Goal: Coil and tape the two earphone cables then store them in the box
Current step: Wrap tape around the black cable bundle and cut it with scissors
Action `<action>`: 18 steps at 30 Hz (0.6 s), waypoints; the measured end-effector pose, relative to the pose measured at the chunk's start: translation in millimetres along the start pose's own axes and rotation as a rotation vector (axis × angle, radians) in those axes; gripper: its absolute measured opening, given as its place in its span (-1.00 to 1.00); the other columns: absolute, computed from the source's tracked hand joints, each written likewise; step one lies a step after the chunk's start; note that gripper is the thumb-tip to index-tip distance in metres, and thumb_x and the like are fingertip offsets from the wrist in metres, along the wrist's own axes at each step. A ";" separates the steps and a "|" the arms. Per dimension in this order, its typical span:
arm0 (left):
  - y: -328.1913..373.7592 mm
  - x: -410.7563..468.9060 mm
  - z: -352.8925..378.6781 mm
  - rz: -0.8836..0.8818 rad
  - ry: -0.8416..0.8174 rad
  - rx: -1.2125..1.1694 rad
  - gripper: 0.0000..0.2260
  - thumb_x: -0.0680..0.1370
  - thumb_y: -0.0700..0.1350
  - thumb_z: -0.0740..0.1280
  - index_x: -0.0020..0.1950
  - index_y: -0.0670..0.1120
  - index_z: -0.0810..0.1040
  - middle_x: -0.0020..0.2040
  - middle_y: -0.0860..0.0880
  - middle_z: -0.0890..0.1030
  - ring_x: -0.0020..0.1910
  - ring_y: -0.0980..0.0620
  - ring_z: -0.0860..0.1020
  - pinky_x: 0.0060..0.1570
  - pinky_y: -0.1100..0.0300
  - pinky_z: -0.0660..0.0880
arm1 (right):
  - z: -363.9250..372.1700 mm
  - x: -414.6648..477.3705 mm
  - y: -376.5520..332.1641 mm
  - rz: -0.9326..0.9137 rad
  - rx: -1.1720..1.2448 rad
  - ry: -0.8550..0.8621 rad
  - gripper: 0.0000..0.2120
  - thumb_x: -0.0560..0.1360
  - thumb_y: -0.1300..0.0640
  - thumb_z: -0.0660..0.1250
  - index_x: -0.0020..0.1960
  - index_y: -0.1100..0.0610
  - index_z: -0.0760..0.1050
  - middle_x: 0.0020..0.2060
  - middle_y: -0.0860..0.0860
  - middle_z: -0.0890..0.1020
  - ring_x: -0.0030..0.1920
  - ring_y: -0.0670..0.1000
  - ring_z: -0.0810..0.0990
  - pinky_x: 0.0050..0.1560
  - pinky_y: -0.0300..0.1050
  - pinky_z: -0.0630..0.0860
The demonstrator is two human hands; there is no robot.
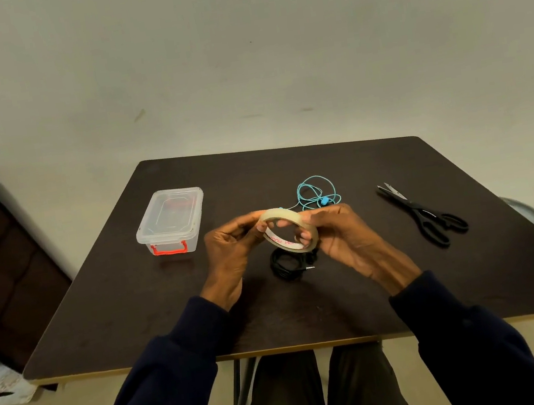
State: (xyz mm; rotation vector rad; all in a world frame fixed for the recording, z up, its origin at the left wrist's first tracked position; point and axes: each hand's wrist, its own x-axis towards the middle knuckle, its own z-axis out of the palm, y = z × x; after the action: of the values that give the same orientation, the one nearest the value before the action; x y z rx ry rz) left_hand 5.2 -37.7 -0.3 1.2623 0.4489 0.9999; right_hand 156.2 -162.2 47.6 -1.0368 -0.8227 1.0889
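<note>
Clear plastic box (171, 218); matt dark table (392, 287).

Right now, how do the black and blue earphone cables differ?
The black earphone cable is wound into a compact coil; the blue earphone cable sprawls in loose loops. Black lies nearer the person, just below the held tape roll in the view; blue lies farther back. Both rest on the table, outside the box.

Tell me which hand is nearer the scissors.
Right. The right hand holds the tape roll with the scissors lying off to its right; the left hand pinches the roll's other side, farther from them.
</note>
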 end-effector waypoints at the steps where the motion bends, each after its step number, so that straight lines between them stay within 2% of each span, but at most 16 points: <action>1: 2.7 0.0 -1.1 0.027 -0.038 0.041 -0.75 0.42 -0.17 0.50 0.09 -0.07 0.69 0.05 -0.02 0.74 0.11 -0.01 0.69 -0.01 0.20 0.63 | -0.8 1.1 3.2 -0.001 -0.036 0.039 -0.77 0.56 0.34 0.27 0.11 0.46 0.58 0.06 0.42 0.59 -0.33 -0.06 0.49 -0.21 -0.20 0.49; 4: 11.1 -0.9 -2.6 0.188 -0.134 0.275 -0.76 0.47 -0.16 0.48 0.14 -0.06 0.69 0.07 0.03 0.73 0.12 0.07 0.67 0.08 0.23 0.61 | -2.0 3.0 10.3 0.006 -0.125 0.073 -0.80 0.53 0.19 0.38 -0.01 0.32 0.69 -0.16 0.16 0.72 -0.38 -0.14 0.48 -0.30 -0.31 0.50; 6: 17.9 -2.8 -0.2 0.291 -0.199 0.415 -0.75 0.49 -0.10 0.46 0.16 -0.08 0.69 0.07 0.06 0.71 0.10 0.13 0.66 0.06 0.32 0.56 | -1.6 3.0 12.0 0.012 -0.164 0.078 -0.75 0.48 0.11 0.44 -0.03 0.30 0.70 -0.31 0.04 0.69 -0.40 -0.15 0.44 -0.32 -0.33 0.47; 8: 23.5 -3.5 2.0 0.328 -0.225 0.471 -0.74 0.50 -0.07 0.44 0.15 -0.14 0.70 0.04 0.02 0.70 0.04 0.12 0.67 0.03 0.32 0.56 | -1.8 3.9 12.7 0.025 -0.156 0.102 -0.72 0.44 0.10 0.47 -0.02 0.32 0.69 -0.19 0.21 0.70 -0.39 -0.13 0.44 -0.29 -0.29 0.47; 10: 26.4 -3.0 1.7 0.325 -0.205 0.460 -0.76 0.50 -0.11 0.44 0.12 -0.18 0.71 0.01 -0.03 0.71 0.01 0.08 0.68 0.04 0.22 0.60 | -0.7 3.9 11.4 0.047 -0.124 0.106 -0.77 0.45 0.16 0.46 -0.02 0.34 0.68 -0.04 0.38 0.64 -0.38 -0.10 0.47 -0.29 -0.27 0.49; 12: 27.2 -2.3 1.7 0.318 -0.171 0.444 -0.81 0.50 -0.20 0.46 0.09 -0.20 0.71 -0.01 -0.04 0.72 0.01 0.06 0.68 0.07 0.15 0.61 | -0.4 3.7 8.7 0.075 -0.072 0.100 -0.84 0.49 0.26 0.41 -0.02 0.35 0.68 -0.09 0.33 0.64 -0.37 -0.08 0.51 -0.31 -0.28 0.53; 15: 25.0 -3.0 1.2 0.280 -0.129 0.381 -0.82 0.49 -0.27 0.48 0.08 -0.18 0.72 -0.02 -0.02 0.74 0.02 0.03 0.69 0.02 0.09 0.64 | -0.1 0.6 4.6 0.073 -0.018 0.070 -0.83 0.52 0.30 0.36 0.02 0.40 0.65 -0.19 0.21 0.66 -0.36 -0.08 0.52 -0.29 -0.27 0.53; 18: 20.2 -4.0 -2.0 0.167 -0.075 0.220 -0.82 0.48 -0.28 0.48 0.06 -0.11 0.72 -0.03 -0.01 0.75 0.02 -0.04 0.70 -0.11 0.14 0.67 | -0.7 -4.5 2.4 0.047 0.007 0.047 -0.79 0.49 0.27 0.36 0.04 0.37 0.65 -0.06 0.27 0.69 -0.34 -0.08 0.50 -0.23 -0.23 0.51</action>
State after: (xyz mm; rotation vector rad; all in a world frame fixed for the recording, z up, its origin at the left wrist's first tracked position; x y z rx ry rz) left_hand -5.9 -40.3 16.9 1.5496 0.4086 1.0600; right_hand 155.0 -166.4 45.0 -1.0770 -0.7596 1.1023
